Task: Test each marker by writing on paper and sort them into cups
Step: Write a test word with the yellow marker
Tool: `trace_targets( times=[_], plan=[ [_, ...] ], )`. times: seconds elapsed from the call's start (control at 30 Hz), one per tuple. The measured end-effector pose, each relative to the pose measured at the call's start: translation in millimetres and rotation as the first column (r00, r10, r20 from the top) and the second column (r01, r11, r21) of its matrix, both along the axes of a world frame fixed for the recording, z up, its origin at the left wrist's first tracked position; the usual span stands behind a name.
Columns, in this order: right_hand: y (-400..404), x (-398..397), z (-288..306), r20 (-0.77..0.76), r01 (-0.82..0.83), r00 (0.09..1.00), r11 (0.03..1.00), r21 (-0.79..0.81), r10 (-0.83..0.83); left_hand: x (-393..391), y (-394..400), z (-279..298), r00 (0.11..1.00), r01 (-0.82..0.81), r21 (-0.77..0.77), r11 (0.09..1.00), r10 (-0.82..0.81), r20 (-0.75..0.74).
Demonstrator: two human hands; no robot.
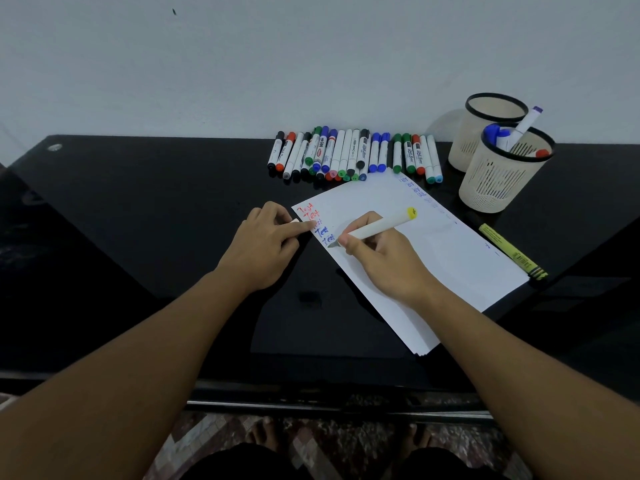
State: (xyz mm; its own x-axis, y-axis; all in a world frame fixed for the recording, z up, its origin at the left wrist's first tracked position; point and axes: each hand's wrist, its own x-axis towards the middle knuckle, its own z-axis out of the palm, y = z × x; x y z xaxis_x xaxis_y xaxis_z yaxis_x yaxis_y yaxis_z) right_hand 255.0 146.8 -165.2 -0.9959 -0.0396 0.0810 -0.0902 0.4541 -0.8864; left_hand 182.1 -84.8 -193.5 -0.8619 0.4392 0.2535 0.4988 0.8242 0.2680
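My right hand point(377, 258) grips a white marker with a yellow end point(381, 225), its tip on the white paper point(433, 244) just below red and blue "Test" words. My left hand point(266, 237) rests at the paper's left corner, fingers curled round a small white cap point(295, 220). A row of several markers point(353, 155) lies at the back of the black table. Two beige mesh cups stand at the right: the near cup point(498, 185) holds blue, white and red markers, while what the far cup point(474, 133) holds is hidden.
A yellow highlighter point(512, 252) lies on the table beside the paper's right edge. The glossy black table point(138, 209) meets a white wall at the back. My bare feet show on the patterned floor below the table's front edge.
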Motion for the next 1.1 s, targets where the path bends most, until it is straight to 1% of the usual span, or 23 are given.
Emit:
trace_targets(
  times=[0.4,0.57,0.83,1.0,1.1],
  plan=[
    [-0.1,-1.4,-1.5,-0.005,-0.012,1.000,0.999,0.051,0.012,-1.1,-1.0,-1.5,1.000,0.001,0.013,1.000,-0.001,0.002],
    [0.2,-2.2,-0.9,-0.019,0.036,0.999,0.998,0.041,-0.036,-0.3,-1.1,-1.5,1.000,0.002,0.030,1.000,-0.002,0.002],
    [0.2,-2.1,-1.0,-0.001,0.013,1.000,0.998,0.064,-0.013,-0.9,-0.7,-1.4,1.000,0.002,0.030,1.000,-0.002,0.002],
    [0.2,-0.7,1.1,0.005,0.030,1.000,0.999,-0.023,-0.030,0.2,-0.9,-0.8,1.000,0.003,0.040,0.999,-0.003,0.002],
    [0.2,-1.0,-0.5,0.007,0.002,1.000,1.000,0.014,-0.002,0.4,-0.3,-0.3,1.000,0.004,0.027,1.000,-0.004,0.001]
  ],
)
